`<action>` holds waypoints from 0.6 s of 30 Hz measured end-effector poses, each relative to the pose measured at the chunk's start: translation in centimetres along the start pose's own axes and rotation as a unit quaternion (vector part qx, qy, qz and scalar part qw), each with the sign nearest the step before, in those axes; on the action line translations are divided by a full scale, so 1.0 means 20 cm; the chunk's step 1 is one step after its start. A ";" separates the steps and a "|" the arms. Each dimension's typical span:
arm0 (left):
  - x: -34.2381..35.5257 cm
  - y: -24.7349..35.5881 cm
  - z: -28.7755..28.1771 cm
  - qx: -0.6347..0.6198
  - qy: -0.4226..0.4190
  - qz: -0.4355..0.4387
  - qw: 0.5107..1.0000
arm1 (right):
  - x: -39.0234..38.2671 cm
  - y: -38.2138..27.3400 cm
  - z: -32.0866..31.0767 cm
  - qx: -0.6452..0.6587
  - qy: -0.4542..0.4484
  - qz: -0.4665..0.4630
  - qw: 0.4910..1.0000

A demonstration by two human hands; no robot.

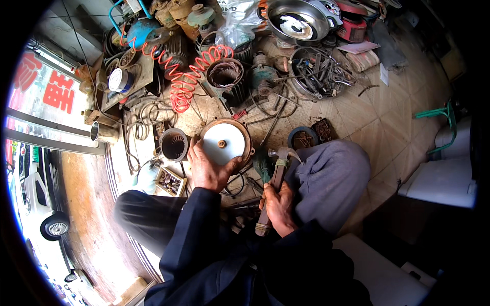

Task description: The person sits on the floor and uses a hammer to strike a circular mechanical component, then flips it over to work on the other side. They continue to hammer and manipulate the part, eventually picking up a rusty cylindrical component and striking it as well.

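Step in hand, as I read it: a hold-and-steady with the hammer at hand. Left hand [209, 171] lay spread on the round, rusty-brown metal casing [248, 144] with a flat white disc [233, 136] and a small brown centre hub [222, 144]. Left grip was wide, fingers at the disc's left edge, thumb at its near right, not wrapped round anything. Right hand [279, 204] had its grip closed round the handle of the wooden-handled, metal-headed claw hammer [277, 178], head pointing far, by the right knee, apart from the casing

Casing sat ahead of the person, just right of a hollow grey slotted metal cylinder [174, 147]; couldn't see what it rested on. My judgement: any blow there would have called for a firm left hold, thumb clear of the hub, and the hammer brought left first

Containers: pale wooden box [182, 186] near left held small metal bits; blue-rimmed round bowl [291, 143] right of the casing held rusty small parts, dark rectangular tray [332, 128] beside it likewise. Far right, large round metal tray [292, 69] was heaped with tools; beyond it a shiny steel pan [321, 25] had something white inside, couldn't tell what
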State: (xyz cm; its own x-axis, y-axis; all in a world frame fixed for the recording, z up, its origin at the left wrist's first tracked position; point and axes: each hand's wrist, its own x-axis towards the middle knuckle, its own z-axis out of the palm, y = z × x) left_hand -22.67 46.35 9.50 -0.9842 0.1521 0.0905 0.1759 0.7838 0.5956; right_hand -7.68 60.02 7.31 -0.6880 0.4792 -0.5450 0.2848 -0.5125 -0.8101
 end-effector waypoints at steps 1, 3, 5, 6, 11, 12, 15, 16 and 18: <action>-0.01 0.03 0.00 0.011 0.003 -0.004 1.000 | 0.01 0.01 0.00 -0.002 0.002 0.000 1.000; 0.01 0.01 -0.02 -0.006 -0.019 0.008 1.000 | 0.02 0.02 -0.01 -0.007 0.006 0.000 1.000; 0.04 -0.01 -0.07 -0.023 -0.050 0.011 0.998 | 0.03 0.04 -0.02 -0.031 -0.002 0.000 1.000; 0.05 -0.01 -0.08 -0.018 -0.060 0.007 0.998 | 0.03 0.05 -0.03 -0.044 -0.006 0.000 0.999; 0.07 -0.01 -0.15 0.047 -0.095 0.041 0.994 | 0.11 0.15 -0.08 -0.256 -0.099 0.078 0.958; 0.10 -0.07 -0.17 0.037 -0.108 0.061 0.992 | 0.11 0.17 -0.08 -0.316 -0.114 0.105 0.936; 0.16 -0.36 -0.36 -0.153 -0.168 0.034 0.973 | 0.05 0.10 0.07 -0.468 -0.186 0.166 0.848; 0.15 -0.31 -0.52 -0.122 -0.138 0.050 0.982 | 0.06 0.18 0.07 -0.509 -0.218 0.151 0.819; 0.17 -0.23 -0.74 -0.196 -0.117 0.010 0.974 | 0.13 0.36 0.00 -0.596 -0.247 0.119 0.755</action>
State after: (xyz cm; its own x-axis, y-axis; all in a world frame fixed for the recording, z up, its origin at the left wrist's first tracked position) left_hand -27.10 34.42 18.88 -0.9412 0.3339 -0.0513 0.1291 0.4960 0.8587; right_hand -7.38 57.57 -0.04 -0.6036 -0.0013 -0.7973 0.6354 0.6033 -0.4820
